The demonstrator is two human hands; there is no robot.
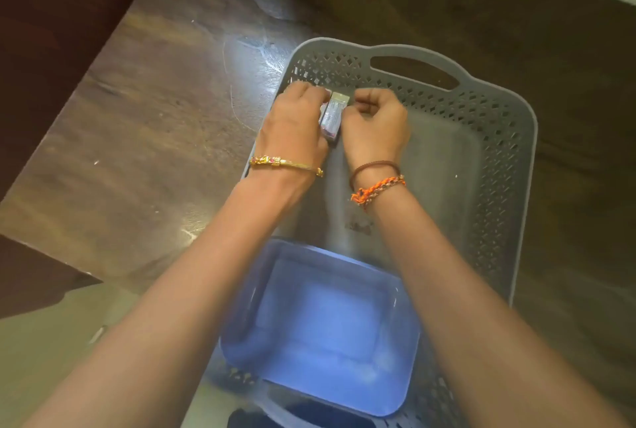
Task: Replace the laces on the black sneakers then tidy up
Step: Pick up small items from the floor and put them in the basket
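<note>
A grey perforated plastic basket (pixel 495 152) sits on a dark wooden table. Both my hands reach into its far left corner. My left hand (pixel 296 121) and my right hand (pixel 375 124) hold a small flat clear packet (pixel 333 114) between them, fingers curled around its sides. What the packet holds is too blurred to tell. No sneakers or loose laces show in this view.
A blue plastic tub (pixel 323 324) stands inside the near end of the basket. The wooden table (pixel 144 124) stretches left of the basket, its edge at the lower left. A dark object (pixel 303 422) shows at the bottom edge.
</note>
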